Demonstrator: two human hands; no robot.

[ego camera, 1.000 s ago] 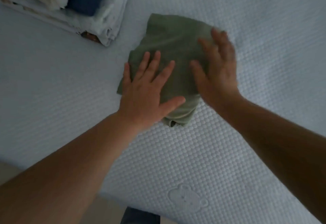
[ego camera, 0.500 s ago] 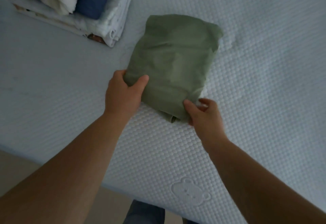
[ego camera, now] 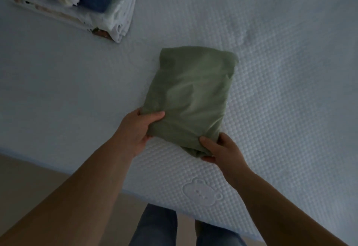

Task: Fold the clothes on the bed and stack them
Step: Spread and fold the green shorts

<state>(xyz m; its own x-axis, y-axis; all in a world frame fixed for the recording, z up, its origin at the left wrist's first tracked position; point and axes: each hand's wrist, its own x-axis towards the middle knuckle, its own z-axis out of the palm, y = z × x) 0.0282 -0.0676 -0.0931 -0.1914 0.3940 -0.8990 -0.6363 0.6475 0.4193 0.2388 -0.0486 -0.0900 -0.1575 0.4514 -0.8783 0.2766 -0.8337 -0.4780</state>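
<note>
Left hand (ego camera: 135,129) and right hand (ego camera: 222,149) — both pinch folded green garment (ego camera: 191,94).

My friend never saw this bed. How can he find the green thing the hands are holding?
Start at the white bumpy mattress and find the bear shape pressed into its near edge. Just beyond it lies a folded green garment, gripped at its near corners by the left hand and right hand. It is the only green piece, apart from the stack of folded clothes.

White bed (ego camera: 271,71) — green folded garment (ego camera: 191,98), clothes stack (ego camera: 108,13).
</note>
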